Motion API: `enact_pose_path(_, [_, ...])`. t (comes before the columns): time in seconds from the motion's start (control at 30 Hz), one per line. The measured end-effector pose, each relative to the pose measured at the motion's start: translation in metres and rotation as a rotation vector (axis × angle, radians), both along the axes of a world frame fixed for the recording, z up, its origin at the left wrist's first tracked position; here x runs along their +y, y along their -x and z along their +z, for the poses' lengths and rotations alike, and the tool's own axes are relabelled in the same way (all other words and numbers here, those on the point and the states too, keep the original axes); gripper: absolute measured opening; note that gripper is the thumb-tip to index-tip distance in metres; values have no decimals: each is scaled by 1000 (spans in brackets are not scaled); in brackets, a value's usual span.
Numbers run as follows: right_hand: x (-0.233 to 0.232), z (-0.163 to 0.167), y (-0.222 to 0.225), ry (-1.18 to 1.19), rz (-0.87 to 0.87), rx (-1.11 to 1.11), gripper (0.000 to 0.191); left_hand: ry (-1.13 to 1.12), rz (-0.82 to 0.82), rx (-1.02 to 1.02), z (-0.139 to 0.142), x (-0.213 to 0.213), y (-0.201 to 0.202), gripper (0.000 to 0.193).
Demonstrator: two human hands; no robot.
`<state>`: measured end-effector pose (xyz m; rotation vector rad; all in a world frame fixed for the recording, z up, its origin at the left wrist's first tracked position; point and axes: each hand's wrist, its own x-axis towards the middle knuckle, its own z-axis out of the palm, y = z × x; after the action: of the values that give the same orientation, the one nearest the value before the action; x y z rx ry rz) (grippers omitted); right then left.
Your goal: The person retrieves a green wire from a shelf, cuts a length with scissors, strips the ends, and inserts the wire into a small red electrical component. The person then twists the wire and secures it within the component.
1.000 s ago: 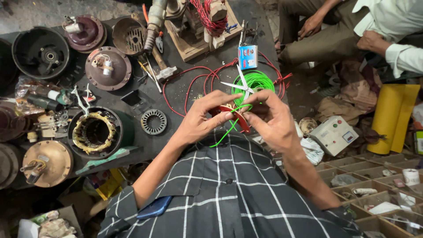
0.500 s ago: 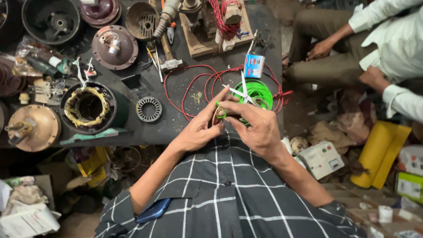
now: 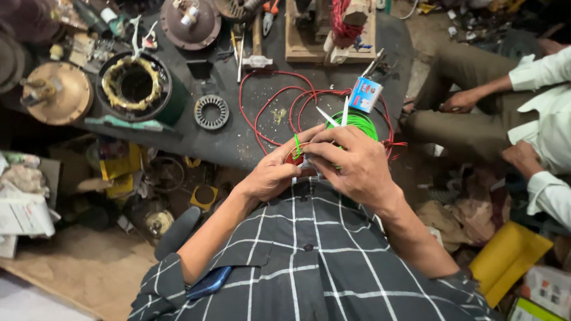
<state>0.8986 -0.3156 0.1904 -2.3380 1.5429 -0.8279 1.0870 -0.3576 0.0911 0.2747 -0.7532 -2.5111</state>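
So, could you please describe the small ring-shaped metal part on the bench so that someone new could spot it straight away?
Start at the dark workbench and find the big round motor housing with yellowish copper windings near its left side. Just right of that, lying flat and alone, is the small grey slotted ring. Unlike its larger neighbours, it is a thin toothed disc with an open centre and no wire in it.

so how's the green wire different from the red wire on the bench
The green wire is wound in a tight, thick coil, while the red wire lies in loose, wide loops spread flat over the dark bench. The green wire sits right behind the right hand, with an end held between it and the left hand; most of the red wire lies untouched. Both are thin, flexible insulated wires.
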Motion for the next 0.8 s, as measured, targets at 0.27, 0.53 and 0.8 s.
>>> enact_pose_path(0.27, [-11,-24,16,33,180,35,24,206,117,-91,-17,13,9,82])
enact_pose_path(0.53, [-15,-33,15,79,183,23,16,151,260,-76,-13,17,17,98])
enact_pose_path(0.8, [-11,-40,16,142,194,-13,14,140,310,-157,-30,23,21,58])
